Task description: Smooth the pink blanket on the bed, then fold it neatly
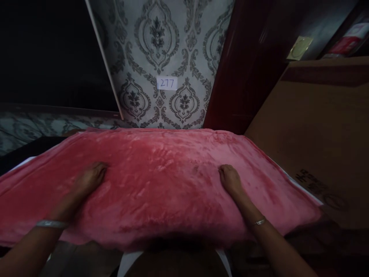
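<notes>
A plush pink blanket (161, 173) is spread over a wide, flat surface in front of me, its pile rubbed into lighter and darker patches. On its left part is my left hand (93, 176), fingers curled, slightly blurred. My right hand (230, 177) rests farther right on the same blanket, closed with the fingers bent under. Whatever may be inside either hand is hidden. The cloth around both hands lies mostly flat, with small wrinkles. A bracelet (52, 224) circles my left wrist and a thinner one (260, 222) my right.
Behind stands a patterned wall (157, 50) with a paper label (167, 83) reading 277. A large dark screen (52, 57) is at the left. A dark red panel (233, 77) and a big cardboard box (323, 134) border the right side. White edges show under the blanket.
</notes>
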`<state>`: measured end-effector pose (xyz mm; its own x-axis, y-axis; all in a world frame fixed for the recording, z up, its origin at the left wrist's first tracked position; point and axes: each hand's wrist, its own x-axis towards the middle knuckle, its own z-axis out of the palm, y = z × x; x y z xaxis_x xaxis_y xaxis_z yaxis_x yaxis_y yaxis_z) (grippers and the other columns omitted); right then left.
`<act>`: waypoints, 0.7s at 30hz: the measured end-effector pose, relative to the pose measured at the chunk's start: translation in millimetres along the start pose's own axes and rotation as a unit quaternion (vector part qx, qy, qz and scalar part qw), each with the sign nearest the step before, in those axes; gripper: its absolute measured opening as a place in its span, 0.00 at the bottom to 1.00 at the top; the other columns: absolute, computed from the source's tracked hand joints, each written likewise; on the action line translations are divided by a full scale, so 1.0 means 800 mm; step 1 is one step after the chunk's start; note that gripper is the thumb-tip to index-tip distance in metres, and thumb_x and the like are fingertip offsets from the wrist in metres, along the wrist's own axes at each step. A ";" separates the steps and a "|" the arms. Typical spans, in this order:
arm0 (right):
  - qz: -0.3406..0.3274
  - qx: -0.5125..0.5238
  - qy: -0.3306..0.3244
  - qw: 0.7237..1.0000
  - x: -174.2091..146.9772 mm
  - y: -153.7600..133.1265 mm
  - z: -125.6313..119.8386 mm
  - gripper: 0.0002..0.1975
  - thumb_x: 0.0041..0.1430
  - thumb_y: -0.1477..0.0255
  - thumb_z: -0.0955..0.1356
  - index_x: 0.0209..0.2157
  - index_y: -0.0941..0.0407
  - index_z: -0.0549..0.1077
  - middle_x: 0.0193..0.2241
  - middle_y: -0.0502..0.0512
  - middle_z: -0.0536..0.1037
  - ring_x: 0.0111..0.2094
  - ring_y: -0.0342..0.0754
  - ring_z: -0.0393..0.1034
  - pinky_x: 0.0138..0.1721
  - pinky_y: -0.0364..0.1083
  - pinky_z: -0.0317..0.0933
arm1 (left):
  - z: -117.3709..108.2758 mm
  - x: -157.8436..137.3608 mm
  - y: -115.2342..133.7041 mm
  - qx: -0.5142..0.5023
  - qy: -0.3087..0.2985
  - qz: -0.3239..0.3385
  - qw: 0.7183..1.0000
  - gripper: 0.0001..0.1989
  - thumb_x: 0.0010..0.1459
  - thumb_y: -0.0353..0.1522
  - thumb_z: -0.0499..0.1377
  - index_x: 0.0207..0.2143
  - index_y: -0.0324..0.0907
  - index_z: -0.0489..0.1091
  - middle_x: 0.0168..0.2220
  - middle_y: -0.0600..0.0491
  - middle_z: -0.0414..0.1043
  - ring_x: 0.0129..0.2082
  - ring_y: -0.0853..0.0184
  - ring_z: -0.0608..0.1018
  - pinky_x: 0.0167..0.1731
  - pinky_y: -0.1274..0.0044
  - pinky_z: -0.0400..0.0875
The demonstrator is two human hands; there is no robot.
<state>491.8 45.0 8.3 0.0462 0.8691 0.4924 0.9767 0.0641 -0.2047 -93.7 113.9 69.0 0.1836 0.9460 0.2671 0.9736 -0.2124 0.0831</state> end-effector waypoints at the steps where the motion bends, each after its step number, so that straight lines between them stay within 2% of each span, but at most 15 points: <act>1: 0.004 0.000 0.010 1.000 -0.001 0.000 0.000 0.13 0.64 0.73 0.60 0.34 0.58 0.75 0.34 0.63 0.78 0.37 0.54 0.69 0.40 0.50 0.60 | -0.003 0.000 0.002 -0.009 0.005 -0.007 1.000 0.20 0.57 0.38 0.43 0.39 0.40 0.72 0.49 0.42 0.77 0.50 0.58 0.76 0.58 0.65 0.68; 8: 0.019 0.031 0.090 0.995 -0.004 -0.001 0.002 0.14 0.65 0.70 0.58 0.35 0.57 0.74 0.33 0.63 0.78 0.37 0.55 0.69 0.41 0.52 0.61 | -0.024 0.005 0.010 -0.072 0.021 -0.067 0.995 0.22 0.57 0.38 0.42 0.43 0.38 0.69 0.49 0.41 0.76 0.49 0.59 0.77 0.54 0.69 0.70; 12: 0.028 0.073 0.095 0.992 -0.009 0.003 0.010 0.13 0.65 0.68 0.58 0.35 0.56 0.72 0.33 0.62 0.77 0.37 0.55 0.69 0.40 0.52 0.62 | -0.019 0.002 0.009 -0.060 0.020 -0.093 0.994 0.21 0.58 0.40 0.41 0.40 0.40 0.69 0.43 0.40 0.77 0.44 0.57 0.78 0.49 0.69 0.72; 18: 0.020 0.086 0.138 0.987 -0.013 0.006 0.014 0.13 0.65 0.65 0.58 0.34 0.55 0.70 0.33 0.62 0.76 0.37 0.55 0.69 0.41 0.52 0.63 | -0.014 0.002 0.008 -0.035 0.088 -0.068 0.993 0.17 0.59 0.38 0.41 0.36 0.42 0.67 0.42 0.40 0.76 0.44 0.56 0.77 0.50 0.67 0.71; 21: 0.026 0.085 0.127 0.988 -0.014 0.007 0.015 0.14 0.64 0.64 0.58 0.34 0.55 0.70 0.33 0.63 0.77 0.36 0.55 0.70 0.41 0.53 0.63 | -0.009 0.001 0.009 -0.026 0.085 -0.081 0.993 0.16 0.59 0.38 0.42 0.35 0.43 0.66 0.40 0.40 0.75 0.43 0.56 0.77 0.48 0.67 0.71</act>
<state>494.5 42.0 -8.6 0.1684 0.7233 0.6697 0.9232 0.1224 -0.3643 -87.5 111.4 76.4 -0.0036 0.9150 0.4034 0.9792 -0.0786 0.1870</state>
